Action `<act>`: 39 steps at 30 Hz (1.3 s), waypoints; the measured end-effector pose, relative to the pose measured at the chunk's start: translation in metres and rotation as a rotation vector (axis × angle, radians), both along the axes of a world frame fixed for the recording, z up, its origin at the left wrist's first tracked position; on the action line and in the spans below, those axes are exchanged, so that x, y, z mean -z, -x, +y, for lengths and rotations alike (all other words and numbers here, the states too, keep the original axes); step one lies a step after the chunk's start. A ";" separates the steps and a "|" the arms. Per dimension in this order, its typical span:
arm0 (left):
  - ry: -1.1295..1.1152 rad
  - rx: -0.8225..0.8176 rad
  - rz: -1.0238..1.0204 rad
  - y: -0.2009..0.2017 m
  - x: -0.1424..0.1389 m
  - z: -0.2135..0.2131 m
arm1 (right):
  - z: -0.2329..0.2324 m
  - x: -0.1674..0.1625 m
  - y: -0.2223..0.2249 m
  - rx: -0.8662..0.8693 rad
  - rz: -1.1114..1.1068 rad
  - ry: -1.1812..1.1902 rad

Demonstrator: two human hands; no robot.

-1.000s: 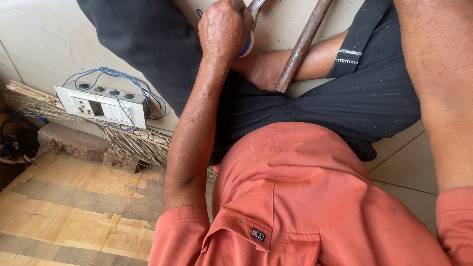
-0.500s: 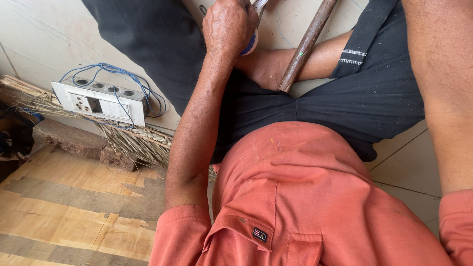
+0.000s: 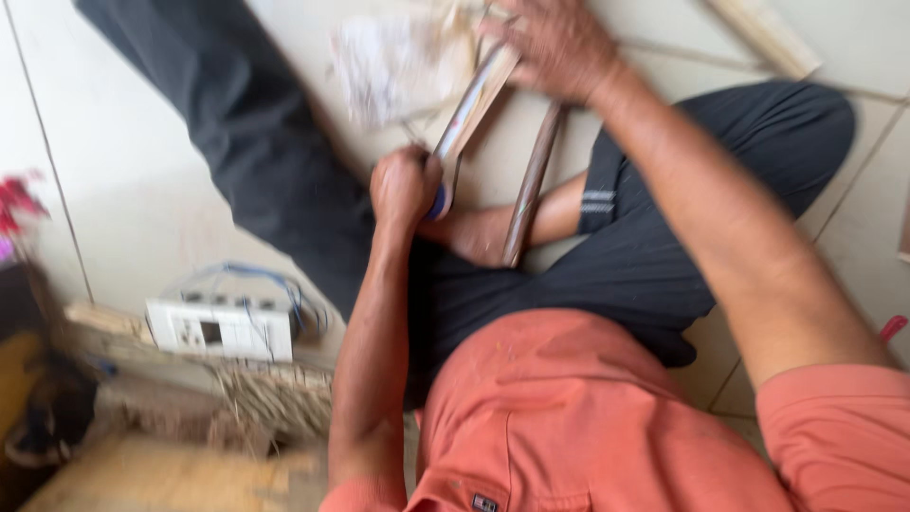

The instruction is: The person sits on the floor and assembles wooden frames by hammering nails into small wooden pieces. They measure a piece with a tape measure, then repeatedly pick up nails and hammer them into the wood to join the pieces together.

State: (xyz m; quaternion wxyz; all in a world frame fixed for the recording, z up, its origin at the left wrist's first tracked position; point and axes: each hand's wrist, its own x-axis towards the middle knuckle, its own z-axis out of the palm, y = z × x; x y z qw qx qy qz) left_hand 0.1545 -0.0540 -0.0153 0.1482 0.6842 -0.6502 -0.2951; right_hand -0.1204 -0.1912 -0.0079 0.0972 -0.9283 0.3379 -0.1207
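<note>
I sit cross-legged on a pale tiled floor (image 3: 142, 190) in black trousers (image 3: 654, 256) and an orange shirt. My left hand (image 3: 403, 185) is fisted around the blue-tipped end (image 3: 440, 201) of a long pale flat piece (image 3: 479, 90). This piece slants up to my right hand (image 3: 559, 43). That hand lies over the piece's far end, fingers curled on it. A brown rod (image 3: 528, 185) leans from under the right hand down to my bare foot (image 3: 474, 232). Something white and crumpled (image 3: 389, 62) lies blurred beside the pale piece.
A white power strip (image 3: 223, 327) with blue cables (image 3: 275, 284) sits on the floor at left, above a bundle of straw (image 3: 275, 398). A wooden board (image 3: 171, 474) lies at the bottom left. A pale wooden strip (image 3: 763, 33) lies at the top right.
The view has swung upward and blurred. My right hand, out of view before, now shows on the pale piece. My left hand keeps its grip and sits lower in the picture.
</note>
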 end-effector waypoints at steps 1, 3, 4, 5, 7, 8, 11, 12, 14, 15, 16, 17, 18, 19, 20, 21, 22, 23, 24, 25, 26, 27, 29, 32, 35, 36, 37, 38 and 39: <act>-0.018 -0.031 0.027 -0.001 -0.006 -0.004 | 0.007 -0.006 0.009 0.029 -0.041 0.060; -0.090 -0.164 0.123 -0.009 -0.019 -0.007 | 0.031 -0.013 0.025 0.147 -0.115 0.092; -0.098 -0.212 0.264 -0.015 -0.025 -0.009 | 0.037 -0.014 0.033 0.205 -0.162 0.111; -0.115 -0.255 0.402 -0.023 -0.031 -0.010 | 0.045 -0.014 0.042 0.263 -0.122 0.066; -0.209 -0.473 1.049 -0.043 -0.044 -0.007 | 0.049 -0.013 0.068 0.373 -0.010 -0.033; -0.202 -0.552 1.250 -0.058 -0.051 -0.004 | 0.050 -0.011 0.083 0.418 0.061 -0.089; -0.280 -0.682 1.835 -0.113 -0.072 0.006 | 0.049 -0.010 0.137 0.585 0.131 -0.234; -0.229 -0.618 1.956 -0.131 -0.077 0.012 | 0.048 -0.009 0.151 0.658 0.178 -0.263; -0.113 -0.683 2.013 -0.169 -0.083 0.024 | 0.046 -0.007 0.173 0.757 0.108 -0.226; -0.049 -0.817 1.945 -0.186 -0.083 0.031 | 0.045 -0.006 0.179 0.806 0.076 -0.211; 0.016 -0.914 1.839 -0.201 -0.080 0.039 | 0.044 -0.005 0.182 0.829 0.069 -0.225; 0.081 -1.002 1.731 -0.214 -0.076 0.047 | 0.042 -0.004 0.182 0.853 0.061 -0.237; 0.083 -0.981 1.728 -0.225 -0.071 0.054 | 0.040 -0.004 0.180 0.879 0.053 -0.250; 0.084 -0.965 1.720 -0.233 -0.064 0.064 | 0.039 -0.003 0.177 0.868 0.084 -0.220; 0.049 -0.929 1.691 -0.237 -0.058 0.074 | 0.037 -0.002 0.173 0.854 0.115 -0.192; 0.017 -0.890 1.662 -0.239 -0.053 0.083 | 0.035 -0.001 0.169 0.841 0.144 -0.160; -0.011 -0.969 1.548 -0.237 -0.047 0.092 | 0.034 0.000 0.166 0.831 0.146 -0.138; -0.039 -1.050 1.429 -0.233 -0.043 0.101 | 0.035 0.001 0.163 0.818 0.152 -0.121; -0.085 -1.072 1.340 -0.227 -0.040 0.110 | 0.036 0.003 0.161 0.800 0.158 -0.107; -0.129 -1.092 1.253 -0.221 -0.037 0.115 | 0.037 0.004 0.160 0.788 0.171 -0.117; -0.168 -1.093 0.997 -0.214 -0.035 0.120 | 0.038 0.006 0.160 0.776 0.186 -0.126; -0.206 -1.087 0.739 -0.207 -0.034 0.127 | 0.041 0.008 0.160 0.762 0.201 -0.139; -0.304 -0.987 0.275 -0.198 -0.032 0.128 | 0.043 0.013 0.161 0.739 0.199 -0.119; -0.419 -0.704 -0.231 -0.194 -0.025 0.127 | 0.045 0.020 0.161 0.730 0.219 -0.145; -0.432 -0.553 -0.348 -0.198 -0.023 0.119 | 0.047 0.023 0.158 0.730 0.215 -0.216; -0.412 -0.544 -0.369 -0.202 -0.024 0.117 | 0.047 0.023 0.157 0.734 0.208 -0.232; -0.396 -0.526 -0.386 -0.206 -0.025 0.114 | 0.048 0.023 0.156 0.721 0.232 -0.220; -0.377 -0.505 -0.399 -0.209 -0.029 0.109 | 0.049 0.023 0.156 0.713 0.259 -0.204; -0.278 -0.571 -0.352 -0.211 -0.036 0.102 | 0.049 0.022 0.156 0.703 0.286 -0.187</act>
